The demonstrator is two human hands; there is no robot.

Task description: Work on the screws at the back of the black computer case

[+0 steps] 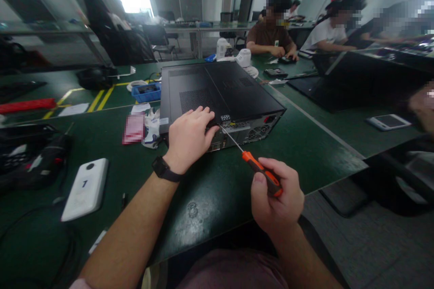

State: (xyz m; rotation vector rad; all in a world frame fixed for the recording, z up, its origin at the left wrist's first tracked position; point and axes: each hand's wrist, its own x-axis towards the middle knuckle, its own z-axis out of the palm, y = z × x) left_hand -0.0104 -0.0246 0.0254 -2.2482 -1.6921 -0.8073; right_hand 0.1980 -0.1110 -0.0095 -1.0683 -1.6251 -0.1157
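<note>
A black computer case [233, 86] lies on its side on the green table, its rear panel with fan grille and power socket facing me. My left hand [191, 133] lies flat on the near left part of the case, fingers stretched over the perforated vent and thumb by the rear edge. My right hand [280, 194] is wrapped round the orange and black handle of a screwdriver [249, 158]. The screwdriver's thin shaft slants up and left, and its tip meets the rear edge of the case near my left thumb. Any screw at the tip is too small to see.
Left of the case are a blue bin [147, 94], gloves [151, 128] and a pink packet [134, 127]. A white power bank-like block [85, 189] lies nearer me. A phone [389, 121] and a large black panel [366, 81] are on the right. Co-workers sit beyond.
</note>
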